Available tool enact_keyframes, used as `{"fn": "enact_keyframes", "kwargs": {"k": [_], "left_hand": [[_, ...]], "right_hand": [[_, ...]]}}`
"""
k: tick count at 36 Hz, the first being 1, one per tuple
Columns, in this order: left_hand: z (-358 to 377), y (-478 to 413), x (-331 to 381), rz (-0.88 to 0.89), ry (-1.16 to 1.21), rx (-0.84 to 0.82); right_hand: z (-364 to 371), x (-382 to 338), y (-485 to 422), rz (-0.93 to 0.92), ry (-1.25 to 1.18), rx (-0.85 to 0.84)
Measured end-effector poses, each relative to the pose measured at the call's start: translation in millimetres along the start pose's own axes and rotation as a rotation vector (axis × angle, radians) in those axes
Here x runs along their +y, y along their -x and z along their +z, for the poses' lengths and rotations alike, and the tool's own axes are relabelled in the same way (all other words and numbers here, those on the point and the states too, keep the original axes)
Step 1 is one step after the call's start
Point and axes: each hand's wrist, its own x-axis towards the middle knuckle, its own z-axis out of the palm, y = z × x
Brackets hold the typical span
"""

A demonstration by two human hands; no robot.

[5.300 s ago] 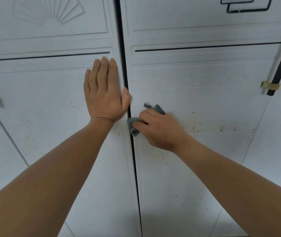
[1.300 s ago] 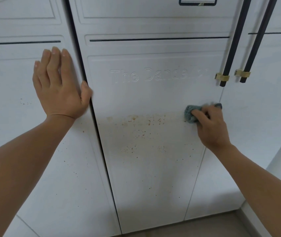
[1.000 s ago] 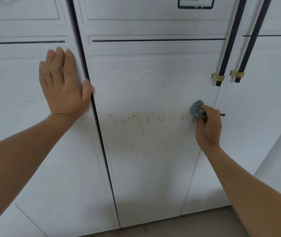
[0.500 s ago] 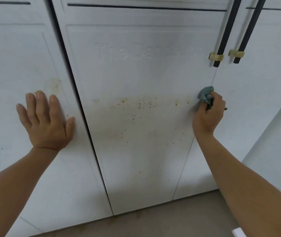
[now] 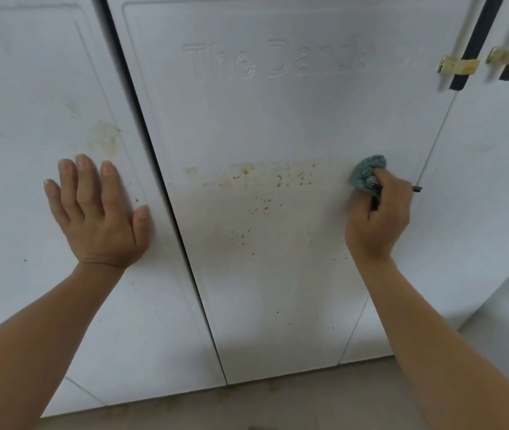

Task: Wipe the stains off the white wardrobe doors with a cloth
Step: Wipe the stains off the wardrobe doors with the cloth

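Since half a second ago little has shifted: the left hand (image 5: 101, 212) still lies flat on the left door (image 5: 24, 88), below the yellowish smear (image 5: 106, 139), and the right hand (image 5: 377, 215) keeps the cloth (image 5: 368, 173) at the same spot near the right edge of the middle door (image 5: 278, 119). Against a second ago, the left hand has come down the panel, from the height of the raised lettering (image 5: 278, 60) to about the level of the stains (image 5: 262, 193). Five seconds ago the cloth was at the middle door's left edge; it is now at the far side. The speckled orange-brown stains run in a band across the middle door to the left of the cloth and thin out below it. The left hand's fingers (image 5: 86, 181) are straight and slightly spread, the thumb pointing toward the dark gap between the doors. The right hand's fingers (image 5: 389, 193) are curled round the grey-blue cloth, which is bunched into a wad. It bulges out above and to the left of the knuckles, against the door surface at the top of the stain band. A small dark tip shows to the right of the fist; what it is cannot be told. Two black bar handles (image 5: 470, 41) with brass brackets (image 5: 459, 65) hang above the right hand, and the floor (image 5: 278, 405) runs below the doors.
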Motion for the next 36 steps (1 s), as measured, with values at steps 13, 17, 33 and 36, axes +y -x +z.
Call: {"fn": "enact_keyframes", "kwargs": {"k": [13, 17, 33, 36], "left_hand": [[1, 1, 0, -0.004, 0.006, -0.029], [0, 2, 1, -0.015, 0.025, -0.036], [2, 4, 1, -0.016, 0.02, -0.023], [2, 3, 1, -0.021, 0.021, -0.021]], "right_hand": [[7, -23, 1, -0.069, 0.013, -0.009], [10, -29, 12, -0.318, 0.062, -0.136], [16, -45, -1, -0.082, -0.044, -0.024], [21, -49, 13, -0.256, -0.048, -0.106]]}}
